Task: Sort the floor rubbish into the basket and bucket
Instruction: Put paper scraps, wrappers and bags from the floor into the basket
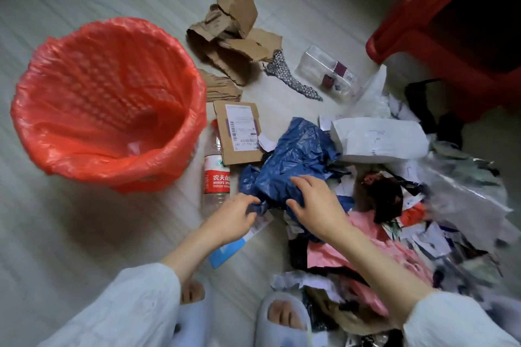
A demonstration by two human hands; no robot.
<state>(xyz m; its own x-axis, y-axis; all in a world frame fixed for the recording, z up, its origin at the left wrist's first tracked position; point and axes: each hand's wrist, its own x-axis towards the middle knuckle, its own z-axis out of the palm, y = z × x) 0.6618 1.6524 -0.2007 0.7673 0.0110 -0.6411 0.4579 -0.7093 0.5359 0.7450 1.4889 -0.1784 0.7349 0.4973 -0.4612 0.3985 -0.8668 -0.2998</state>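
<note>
Hands gathering blue plastic bag point(293, 160): left hand point(234, 217) pinching its near edge, right hand point(315, 203) curled over top. Bunch tight, lift clear of paper scraps point(423, 234), drop into red-lined basket point(112, 98).

The bottle point(216, 169) lying on the floor carried a red label with white Chinese characters "农夫山" and, beneath them, the Latin letters "NONGFU SP" (the rest curved out of sight). The cardboard mailer point(239, 132) bore a white shipping label with a barcode, its print too small to read.
</note>
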